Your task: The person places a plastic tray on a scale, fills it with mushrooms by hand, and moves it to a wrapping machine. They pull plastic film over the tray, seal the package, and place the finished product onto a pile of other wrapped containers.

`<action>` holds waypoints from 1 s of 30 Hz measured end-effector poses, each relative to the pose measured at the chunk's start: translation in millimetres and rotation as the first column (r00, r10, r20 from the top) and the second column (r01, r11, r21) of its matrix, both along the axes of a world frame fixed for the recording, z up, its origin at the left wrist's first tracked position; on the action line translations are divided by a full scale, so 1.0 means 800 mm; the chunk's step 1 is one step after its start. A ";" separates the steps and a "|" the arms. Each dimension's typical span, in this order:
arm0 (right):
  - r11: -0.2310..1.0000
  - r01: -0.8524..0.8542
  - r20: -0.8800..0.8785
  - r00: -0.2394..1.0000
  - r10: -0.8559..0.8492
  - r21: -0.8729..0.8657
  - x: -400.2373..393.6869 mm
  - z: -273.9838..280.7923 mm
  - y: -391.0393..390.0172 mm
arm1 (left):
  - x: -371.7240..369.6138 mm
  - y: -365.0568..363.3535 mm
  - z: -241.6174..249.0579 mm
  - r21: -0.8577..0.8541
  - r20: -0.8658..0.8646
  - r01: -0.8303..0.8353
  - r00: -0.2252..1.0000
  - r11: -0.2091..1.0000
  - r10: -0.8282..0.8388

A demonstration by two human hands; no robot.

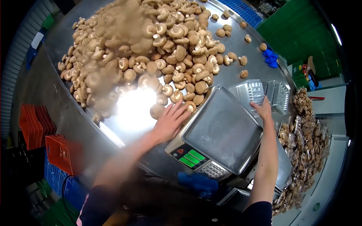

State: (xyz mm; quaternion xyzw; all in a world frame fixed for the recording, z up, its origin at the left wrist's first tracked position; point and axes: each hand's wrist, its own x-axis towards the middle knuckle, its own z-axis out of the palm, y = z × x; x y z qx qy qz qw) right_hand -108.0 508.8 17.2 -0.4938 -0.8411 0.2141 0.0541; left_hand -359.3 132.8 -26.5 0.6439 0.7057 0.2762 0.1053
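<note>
Loose brown mushrooms [181,52] lie in a large heap on the round metal table [241,41]. My left hand [171,121] rests at the heap's near edge, beside the scale, fingers spread over a mushroom or two; whether it grips one is unclear. My right hand [263,109] is at a clear plastic tray [249,91], fingers and thumb closed on its near edge. More clear trays [279,96] stand just right of that hand. Between my arms sits the scale [226,128], its metal plate bare and its green display lit.
Packed mushrooms [305,150] are piled at the right. A blue glove or cloth [270,57] lies on the table's far right edge, and blue crumpled material [198,184] is below the scale. Orange crates [60,154] stand at the lower left.
</note>
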 end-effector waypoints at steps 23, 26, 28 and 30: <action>0.981 -0.019 0.242 0.970 -0.029 0.193 -0.014 0.000 -0.007 | -0.034 0.109 -0.023 0.085 -0.005 0.166 0.986 0.982 -0.166; 0.981 -0.038 0.242 0.970 -0.010 0.192 -0.013 0.001 -0.005 | -0.064 0.102 -0.014 0.009 -0.096 0.251 0.964 0.968 -0.249; 0.978 -0.046 0.244 0.970 -0.006 0.205 -0.010 -0.001 -0.003 | -0.093 0.075 -0.012 -0.164 -0.264 0.249 0.921 0.955 -0.285; 0.976 -0.047 0.240 0.971 -0.005 0.214 -0.008 -0.005 0.000 | -0.132 0.035 -0.012 -0.062 -0.291 0.239 0.924 0.969 -0.247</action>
